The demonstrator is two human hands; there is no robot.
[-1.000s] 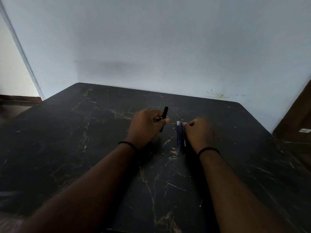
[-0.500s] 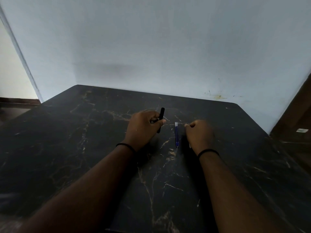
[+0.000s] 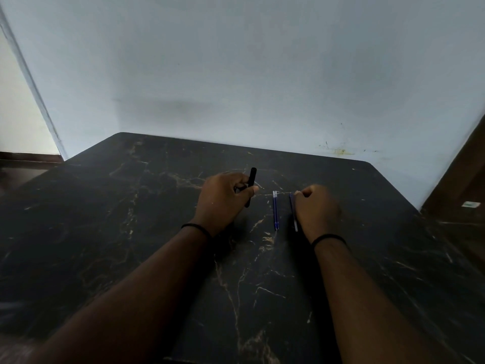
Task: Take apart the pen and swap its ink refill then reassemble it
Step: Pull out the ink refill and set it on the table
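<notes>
Black pen barrel (image 3: pixel 250 186) gripped in my left hand (image 3: pixel 223 199); right hand (image 3: pixel 316 210) pinching a blue refill (image 3: pixel 293 212); spare refill (image 3: pixel 275 210) on table; insertion pending.

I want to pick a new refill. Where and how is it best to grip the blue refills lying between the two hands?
Pinch one of the blue refills near its white far end, from above. They lie flat on the table, too thin for a side grip.
</notes>
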